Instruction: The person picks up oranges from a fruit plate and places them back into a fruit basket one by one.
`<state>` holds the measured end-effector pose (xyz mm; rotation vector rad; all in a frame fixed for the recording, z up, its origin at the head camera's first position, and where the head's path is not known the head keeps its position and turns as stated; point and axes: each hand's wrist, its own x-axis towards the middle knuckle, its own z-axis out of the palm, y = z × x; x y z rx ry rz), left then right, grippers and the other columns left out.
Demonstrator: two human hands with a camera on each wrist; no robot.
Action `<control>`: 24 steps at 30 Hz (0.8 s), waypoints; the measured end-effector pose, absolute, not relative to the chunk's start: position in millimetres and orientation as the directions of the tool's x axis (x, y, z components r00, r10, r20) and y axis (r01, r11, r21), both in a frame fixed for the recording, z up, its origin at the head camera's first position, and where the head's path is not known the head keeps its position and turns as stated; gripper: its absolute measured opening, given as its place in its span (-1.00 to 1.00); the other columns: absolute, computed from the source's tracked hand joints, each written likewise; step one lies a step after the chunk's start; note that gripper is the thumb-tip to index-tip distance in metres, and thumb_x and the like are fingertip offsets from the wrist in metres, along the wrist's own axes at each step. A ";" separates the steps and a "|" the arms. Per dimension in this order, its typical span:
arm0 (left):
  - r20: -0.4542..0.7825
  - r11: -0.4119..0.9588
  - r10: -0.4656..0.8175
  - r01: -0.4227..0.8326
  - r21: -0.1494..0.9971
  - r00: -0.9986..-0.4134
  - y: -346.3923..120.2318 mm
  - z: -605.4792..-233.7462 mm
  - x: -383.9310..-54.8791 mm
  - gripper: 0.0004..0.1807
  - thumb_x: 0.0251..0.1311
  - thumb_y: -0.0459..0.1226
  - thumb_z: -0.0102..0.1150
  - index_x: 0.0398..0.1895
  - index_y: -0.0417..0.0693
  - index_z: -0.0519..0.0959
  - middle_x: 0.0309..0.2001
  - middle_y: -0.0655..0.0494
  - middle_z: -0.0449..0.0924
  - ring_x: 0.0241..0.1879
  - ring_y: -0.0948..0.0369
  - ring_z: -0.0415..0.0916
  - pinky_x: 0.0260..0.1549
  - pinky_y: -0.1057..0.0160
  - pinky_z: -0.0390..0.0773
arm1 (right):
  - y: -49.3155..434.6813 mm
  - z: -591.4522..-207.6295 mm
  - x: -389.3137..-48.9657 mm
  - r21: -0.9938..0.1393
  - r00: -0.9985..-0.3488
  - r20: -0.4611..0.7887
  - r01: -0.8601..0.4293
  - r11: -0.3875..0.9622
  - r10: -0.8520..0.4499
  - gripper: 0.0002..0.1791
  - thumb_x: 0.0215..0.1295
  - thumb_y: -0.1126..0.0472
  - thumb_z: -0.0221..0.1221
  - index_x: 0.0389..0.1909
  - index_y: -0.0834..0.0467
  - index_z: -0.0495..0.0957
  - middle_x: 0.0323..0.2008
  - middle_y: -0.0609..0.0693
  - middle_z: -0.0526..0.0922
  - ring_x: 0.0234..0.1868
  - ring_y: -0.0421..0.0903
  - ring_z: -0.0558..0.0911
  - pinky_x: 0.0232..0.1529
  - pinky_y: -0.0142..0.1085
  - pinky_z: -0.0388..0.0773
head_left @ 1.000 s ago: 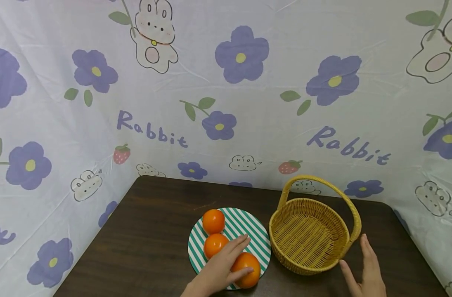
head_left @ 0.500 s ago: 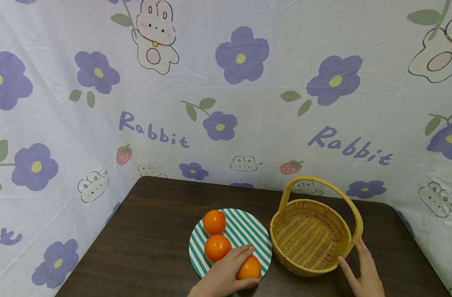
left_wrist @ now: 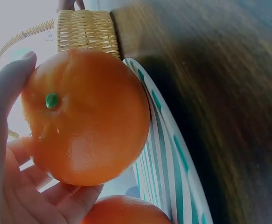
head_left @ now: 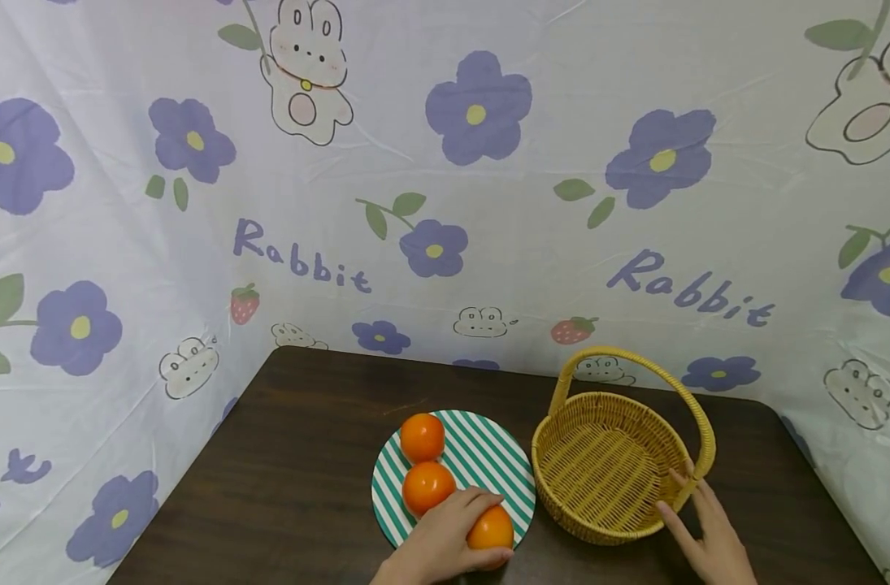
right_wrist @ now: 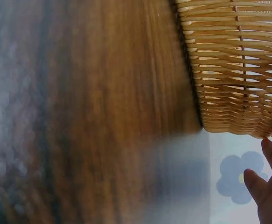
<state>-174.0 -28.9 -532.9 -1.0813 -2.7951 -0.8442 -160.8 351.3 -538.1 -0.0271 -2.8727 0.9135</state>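
Note:
My left hand [head_left: 440, 543] grips the nearest orange [head_left: 492, 528] on a round plate [head_left: 488, 447] with green and white stripes. In the left wrist view, thumb and fingers curl round this orange [left_wrist: 89, 121], whose green stem button faces the camera. Two more oranges sit further back on the plate, a middle one [head_left: 428, 487] and a far one [head_left: 422, 438]. To the right stands a yellow wicker basket [head_left: 583, 530] with nothing inside. My right hand [head_left: 715, 543] holds its right rim by the handle's foot, fingertips reaching over the edge and thumb at the near side.
Plate and basket stand close together on a dark wood-grain table [head_left: 291, 471]. The basket's tall arched handle [head_left: 653, 364] rises above its rim. A white cloth [head_left: 532, 244] printed with flowers and rabbits hangs behind the table and along both sides.
My right hand has moved left and forward from beside the basket onto its rim. The left hand's fingers have closed further round the nearest orange. Basket and plate have hardly moved.

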 end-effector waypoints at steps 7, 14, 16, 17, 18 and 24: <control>0.254 0.626 0.611 0.654 0.424 -0.749 -26.4 -528.7 -176.8 -0.32 0.05 0.34 -0.02 0.15 0.20 0.45 0.01 0.29 0.48 -0.10 0.35 0.43 -0.20 0.35 0.52 | 349.3 -534.1 -159.2 -0.536 -0.996 0.055 0.030 0.844 0.070 -0.16 0.36 -0.27 -0.19 0.40 0.27 0.02 0.44 0.25 -0.25 0.28 0.45 0.04 -0.07 0.40 0.17; 0.282 0.624 0.613 0.672 0.400 -0.738 -23.0 -525.8 -180.2 -0.32 0.03 0.34 0.02 0.11 0.18 0.48 -0.03 0.28 0.50 -0.15 0.36 0.45 -0.27 0.41 0.50 | 348.0 -533.1 -156.4 -0.513 -0.995 0.035 0.065 0.856 0.096 -0.15 0.35 -0.31 -0.23 0.41 0.24 0.01 0.44 0.25 -0.24 0.29 0.43 0.05 -0.10 0.41 0.19; 0.289 0.621 0.610 0.672 0.404 -0.738 -22.3 -524.4 -181.4 -0.32 0.02 0.33 0.03 0.12 0.17 0.49 -0.03 0.27 0.50 -0.16 0.35 0.46 -0.27 0.41 0.50 | 348.0 -532.9 -156.5 -0.510 -0.995 0.030 0.071 0.857 0.100 -0.14 0.34 -0.32 -0.24 0.42 0.23 -0.01 0.44 0.25 -0.25 0.29 0.43 0.04 -0.12 0.41 0.20; 0.289 0.618 0.609 0.671 0.410 -0.738 -21.9 -523.8 -182.1 -0.32 0.03 0.33 0.03 0.12 0.17 0.49 -0.03 0.27 0.51 -0.16 0.35 0.46 -0.26 0.41 0.51 | 347.9 -532.8 -156.5 -0.510 -0.994 0.029 0.073 0.857 0.102 -0.14 0.34 -0.32 -0.25 0.42 0.23 -0.02 0.44 0.26 -0.25 0.29 0.43 0.04 -0.12 0.41 0.20; 0.287 0.614 0.610 0.669 0.419 -0.739 -21.2 -523.1 -183.1 -0.32 0.03 0.33 0.03 0.13 0.17 0.48 -0.02 0.27 0.51 -0.16 0.35 0.47 -0.26 0.41 0.51 | 347.8 -532.7 -156.3 -0.510 -0.994 0.027 0.076 0.857 0.104 -0.14 0.35 -0.32 -0.26 0.42 0.23 -0.03 0.44 0.26 -0.26 0.29 0.43 0.04 -0.12 0.40 0.21; 0.258 0.604 0.612 0.653 0.458 -0.747 -16.7 -517.4 -188.4 -0.30 0.04 0.35 -0.03 0.16 0.20 0.46 0.02 0.25 0.49 -0.15 0.34 0.47 -0.30 0.42 0.51 | 346.5 -532.7 -153.2 -0.505 -0.994 0.026 0.081 0.859 0.109 -0.14 0.36 -0.32 -0.27 0.42 0.26 -0.02 0.43 0.29 -0.26 0.28 0.44 0.06 -0.11 0.38 0.25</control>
